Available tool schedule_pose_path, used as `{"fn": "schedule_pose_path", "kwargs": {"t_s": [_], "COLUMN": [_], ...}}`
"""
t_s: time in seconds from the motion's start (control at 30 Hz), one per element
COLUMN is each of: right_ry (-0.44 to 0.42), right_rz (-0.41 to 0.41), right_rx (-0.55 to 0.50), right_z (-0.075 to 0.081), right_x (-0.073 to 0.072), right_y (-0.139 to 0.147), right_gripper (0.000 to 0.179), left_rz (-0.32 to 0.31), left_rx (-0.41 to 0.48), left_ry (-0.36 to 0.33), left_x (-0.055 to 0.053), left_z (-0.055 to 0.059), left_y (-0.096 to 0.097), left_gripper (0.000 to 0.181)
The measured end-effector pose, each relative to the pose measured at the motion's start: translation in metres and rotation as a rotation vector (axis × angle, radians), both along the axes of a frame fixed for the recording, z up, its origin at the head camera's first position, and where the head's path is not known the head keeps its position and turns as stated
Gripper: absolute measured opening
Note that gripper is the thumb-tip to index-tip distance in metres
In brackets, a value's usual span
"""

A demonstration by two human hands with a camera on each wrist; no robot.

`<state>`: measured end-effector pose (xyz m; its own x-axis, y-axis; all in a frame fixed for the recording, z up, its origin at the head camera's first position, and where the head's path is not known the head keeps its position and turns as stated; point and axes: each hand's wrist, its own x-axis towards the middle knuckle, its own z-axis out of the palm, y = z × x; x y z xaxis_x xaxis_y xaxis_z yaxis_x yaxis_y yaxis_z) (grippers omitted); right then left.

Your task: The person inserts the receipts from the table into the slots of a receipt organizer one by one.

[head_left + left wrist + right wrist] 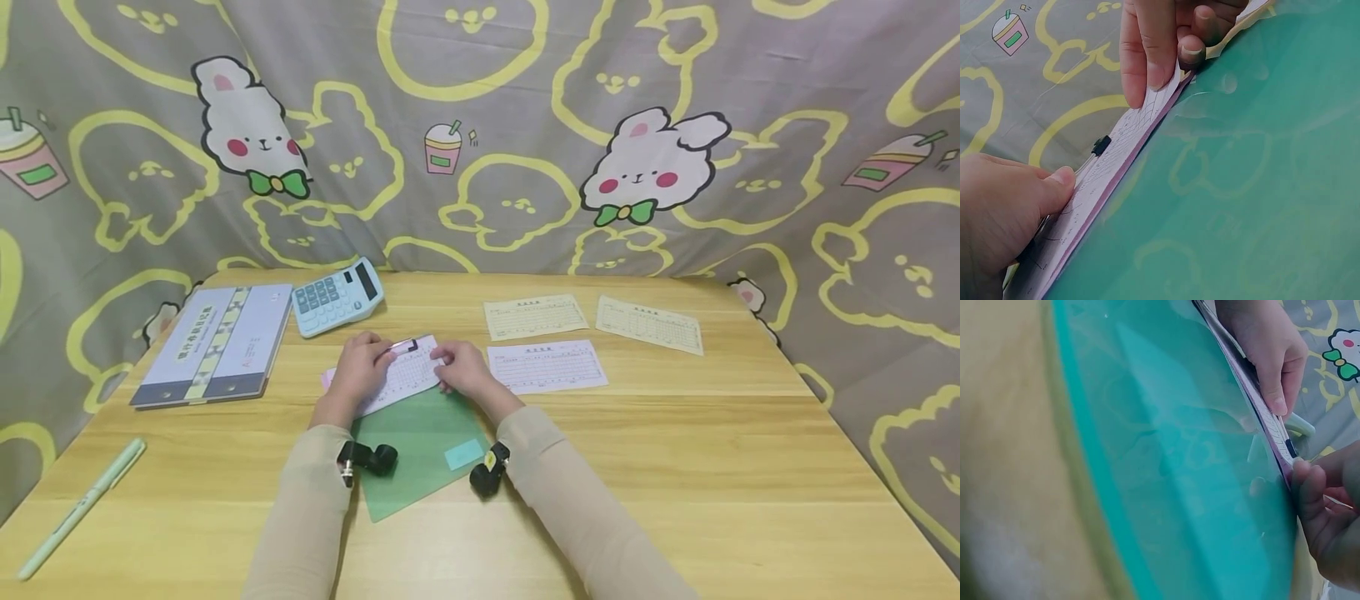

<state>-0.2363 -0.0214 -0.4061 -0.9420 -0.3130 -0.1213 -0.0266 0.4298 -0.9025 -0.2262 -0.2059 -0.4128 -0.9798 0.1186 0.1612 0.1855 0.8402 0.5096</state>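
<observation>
A green clipboard lies tilted on the table, its metal clip at the far edge. Printed form slips lie stacked at that end, pinkish along their edges. With the thumb on the near side, my left hand grips the clip edge; its other fingers are mostly hidden in the left wrist view. My right hand pinches the right end of the slips between thumb and fingers. In the right wrist view, both the left hand and right hand meet along the board's edge.
A blue calculator and a lavender account book stand at the back left, a pale green pen at front left. Right of my hands lie a white form and two cream forms. A patterned curtain hangs behind.
</observation>
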Motion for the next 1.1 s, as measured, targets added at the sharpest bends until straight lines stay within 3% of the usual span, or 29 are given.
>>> {"fn": "schedule_pose_path", "kwargs": {"t_s": [0.27,0.77,0.97,1.1], "right_ry": [0.018,-0.001,-0.038,0.009], "right_rz": [-0.013,-0.014,0.007,0.055], "right_rx": [0.024,-0.024,-0.089,-0.084], "right_z": [-0.001,0.001,0.009,0.020], "right_x": [0.000,0.000,0.004,0.008], "right_y": [-0.002,0.003,0.017,0.032], "right_gripper": [0.027,0.028,0.034,0.035], "left_rz": [-0.002,-0.012,-0.002,0.006], "left_rx": [-0.006,0.003,0.022,0.038], "left_ry": [0.024,0.038,0.023,0.026], "left_x": [0.000,0.000,0.001,0.002], "left_z": [0.000,-0.003,-0.003,-0.002], "left_y": [0.000,0.001,0.000,0.000], "left_gripper": [0.032,0.032,0.033,0.033]}}
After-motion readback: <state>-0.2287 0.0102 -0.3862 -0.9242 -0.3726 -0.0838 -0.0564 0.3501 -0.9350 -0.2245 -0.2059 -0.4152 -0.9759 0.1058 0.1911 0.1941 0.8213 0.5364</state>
